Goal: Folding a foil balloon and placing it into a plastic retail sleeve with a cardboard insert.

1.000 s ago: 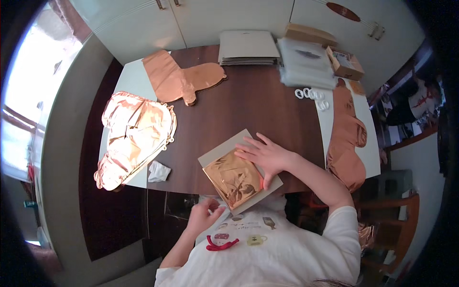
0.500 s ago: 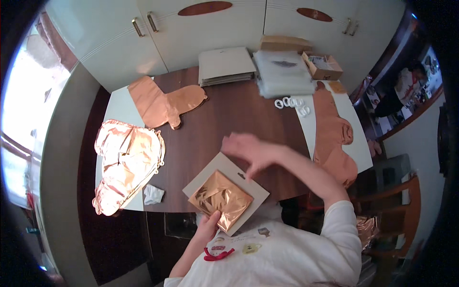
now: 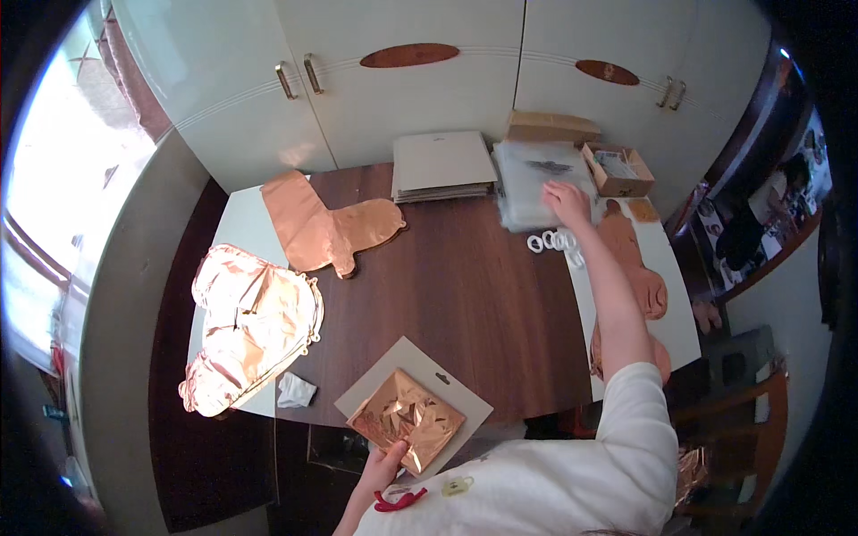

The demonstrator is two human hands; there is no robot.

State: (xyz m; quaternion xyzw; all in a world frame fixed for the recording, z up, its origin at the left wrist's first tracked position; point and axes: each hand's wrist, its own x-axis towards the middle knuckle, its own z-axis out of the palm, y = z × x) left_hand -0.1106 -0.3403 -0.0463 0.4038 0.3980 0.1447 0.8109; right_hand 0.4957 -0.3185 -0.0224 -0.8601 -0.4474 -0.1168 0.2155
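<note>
My left hand (image 3: 386, 463) is closed on the lower edge of a grey-beige backing card (image 3: 399, 357) with a hang slot. Its thumb presses a folded copper foil balloon (image 3: 411, 413) flat against the card. Card and foil are tilted over the table's front edge. My right hand (image 3: 566, 204) is stretched out to the back right, over the front part of a stack of clear plastic bags (image 3: 527, 183). Its fingers are bent and slightly apart, with nothing visible in them. Whether the fingertips touch the top bag is unclear.
Flat copper foil balloons lie at left (image 3: 255, 308), back left (image 3: 331, 223) and right (image 3: 630, 259). A stack of cards (image 3: 442, 165), white rings (image 3: 550, 239), an open cardboard box (image 3: 621, 171) and a crumpled white piece (image 3: 295, 390) share the table (image 3: 447, 286). Another person (image 3: 760, 214) appears far right.
My right hand has left the card and reached far and right to the plastic bags. My left hand still holds the card with the foil. The whole view has shifted.
</note>
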